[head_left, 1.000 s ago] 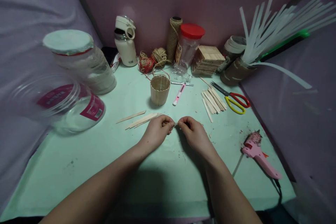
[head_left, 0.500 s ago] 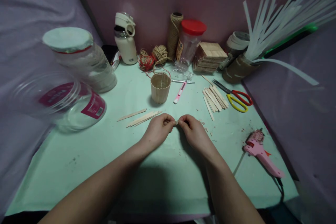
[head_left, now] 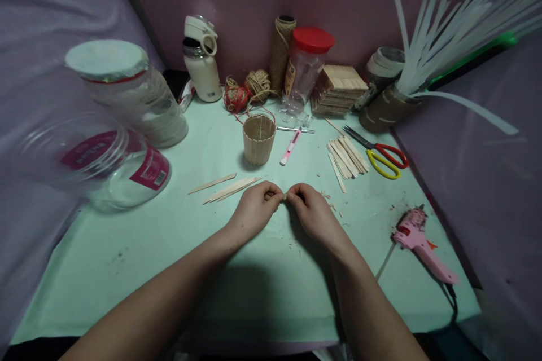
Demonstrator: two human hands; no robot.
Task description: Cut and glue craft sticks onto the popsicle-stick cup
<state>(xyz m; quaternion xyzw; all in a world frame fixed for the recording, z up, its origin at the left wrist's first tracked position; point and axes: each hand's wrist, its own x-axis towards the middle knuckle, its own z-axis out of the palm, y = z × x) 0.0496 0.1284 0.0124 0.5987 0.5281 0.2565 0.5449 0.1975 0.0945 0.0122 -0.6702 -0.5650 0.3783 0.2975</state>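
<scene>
My left hand (head_left: 261, 203) and my right hand (head_left: 308, 206) meet over the middle of the table, both closed in a pinch. Between the fingertips shows a small pale wooden piece (head_left: 284, 197), gripped from both sides and mostly hidden. Several cut craft sticks (head_left: 232, 189) lie just left of my left hand. Beside my right hand are small wood chips (head_left: 331, 206). Beyond the hands stands a cup covered in wooden sticks (head_left: 258, 144), upright, with a pink craft knife (head_left: 291, 148) to its right.
More craft sticks (head_left: 347, 158) and scissors (head_left: 376, 153) lie to the right, a pink glue gun (head_left: 425, 245) nearer the right edge. Clear jars (head_left: 144, 180) stand left. Along the back are a bottle (head_left: 203, 70), twine (head_left: 258, 86), a red-lidded jar (head_left: 311, 40) and stacked wooden squares (head_left: 339, 90).
Both hands keep nearly the same pinch at the same spot. The whole view has shifted very slightly; nothing on the table has visibly moved.
</scene>
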